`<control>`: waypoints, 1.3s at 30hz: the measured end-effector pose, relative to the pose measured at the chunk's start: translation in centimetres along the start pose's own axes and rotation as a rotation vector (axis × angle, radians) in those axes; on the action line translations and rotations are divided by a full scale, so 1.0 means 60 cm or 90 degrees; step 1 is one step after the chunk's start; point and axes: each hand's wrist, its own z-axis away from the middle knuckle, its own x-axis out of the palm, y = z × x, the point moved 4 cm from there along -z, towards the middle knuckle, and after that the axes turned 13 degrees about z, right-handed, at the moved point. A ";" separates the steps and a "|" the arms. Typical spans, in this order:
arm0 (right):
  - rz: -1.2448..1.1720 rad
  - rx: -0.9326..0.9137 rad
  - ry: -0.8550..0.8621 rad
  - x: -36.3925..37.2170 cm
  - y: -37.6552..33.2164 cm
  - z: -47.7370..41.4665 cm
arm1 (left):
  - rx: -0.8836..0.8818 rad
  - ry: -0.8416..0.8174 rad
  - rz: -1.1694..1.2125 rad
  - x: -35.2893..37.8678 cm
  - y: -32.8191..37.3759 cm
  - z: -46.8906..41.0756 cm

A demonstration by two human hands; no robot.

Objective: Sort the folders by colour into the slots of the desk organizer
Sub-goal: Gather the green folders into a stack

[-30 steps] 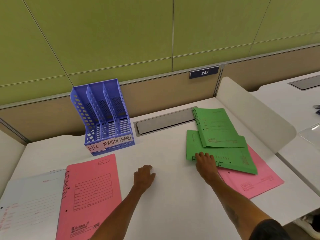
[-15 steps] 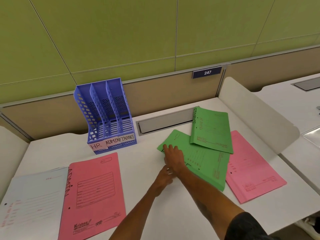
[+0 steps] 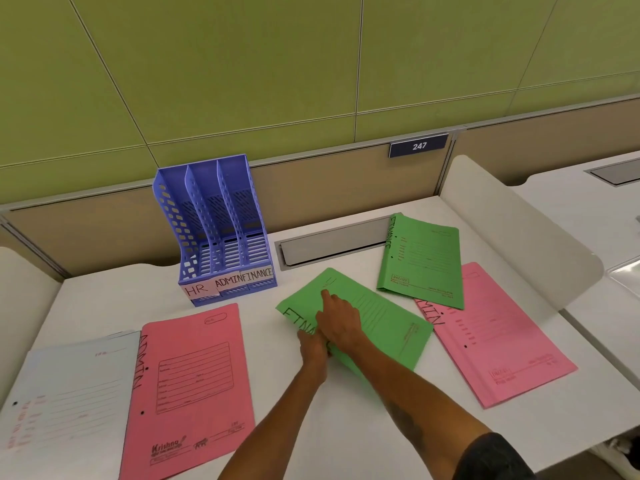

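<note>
The right hand (image 3: pixel 337 320) lies flat on the near green folder (image 3: pixel 381 327), its fingers straight and pointing away. It presses the cover and is curled round nothing. The left hand (image 3: pixel 311 346) meets the same folder at its left edge, just below the lettering FINA. Its fingertips sit against or under that edge and are partly hidden by the right hand, so I cannot tell whether they grip it.

This folder lies askew on the desk (image 3: pixel 104 306), in front of the organizer (image 3: pixel 214 233) and a little to its right, apart from it. Its right corner reaches the edge of the right pink folder (image 3: pixel 502 341). The organizer stands upright at the back of the desk, its three slots labelled HR, ADMIN and FINANCE (read left to right).

The far green folder (image 3: pixel 422 261) lies further back on the right, its near edge overlapping the right pink folder, which is marked ADMIN. To the left lies the left pink folder (image 3: pixel 194 375), also marked ADMIN, and touching its left side is a pale folder (image 3: pixel 65 382)
</note>
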 end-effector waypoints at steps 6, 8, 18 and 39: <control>-0.028 0.109 -0.062 0.023 0.074 0.007 | 0.045 0.139 -0.065 -0.092 0.044 -0.022; -0.041 0.127 -0.093 0.035 0.088 0.013 | 0.073 0.141 -0.120 -0.115 0.059 -0.027; -0.094 0.157 -0.178 0.082 0.083 0.041 | 0.115 0.105 -0.387 -0.178 0.100 -0.057; -0.072 0.081 -0.195 0.097 0.049 0.046 | 0.252 0.029 -0.786 -0.217 0.110 -0.050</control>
